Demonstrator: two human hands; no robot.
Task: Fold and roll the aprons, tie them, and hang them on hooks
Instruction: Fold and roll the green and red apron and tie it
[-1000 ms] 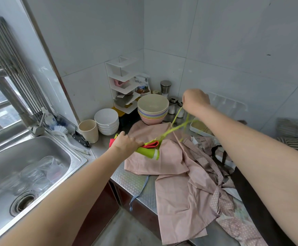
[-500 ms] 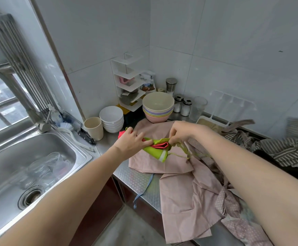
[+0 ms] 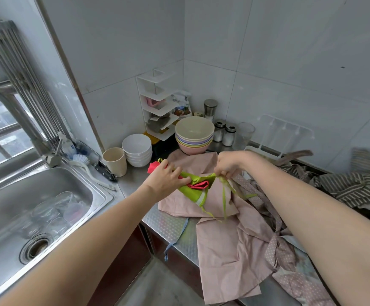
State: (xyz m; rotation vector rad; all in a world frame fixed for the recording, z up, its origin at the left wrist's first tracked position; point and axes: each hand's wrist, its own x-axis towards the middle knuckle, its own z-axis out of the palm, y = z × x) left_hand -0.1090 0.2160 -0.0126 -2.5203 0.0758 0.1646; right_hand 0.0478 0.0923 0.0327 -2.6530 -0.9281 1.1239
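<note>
A rolled green and red apron [image 3: 194, 191] lies on top of a pink apron [image 3: 223, 228] spread over the steel counter. My left hand [image 3: 166, 176] grips the roll at its left end. My right hand [image 3: 229, 163] pinches the thin green strings [image 3: 225, 195] at the roll's right end; the loose string ends trail down over the pink cloth. A dotted brown-pink apron [image 3: 276, 248] and a striped apron [image 3: 354, 186] lie to the right. A white hook rack [image 3: 285, 131] is fixed on the wall behind my right hand.
A steel sink [image 3: 34, 208] with glassware fills the left. Behind the aprons stand a beige cup [image 3: 115, 161], white bowls [image 3: 137, 150], stacked coloured bowls [image 3: 194, 134], shakers [image 3: 223, 133] and a white corner shelf [image 3: 157, 107]. A knife [image 3: 105, 172] lies by the cup.
My right hand came down from a raised pull on the strings to the roll's right end. The strings now hang slack over the pink apron. My left hand stayed on the roll.
</note>
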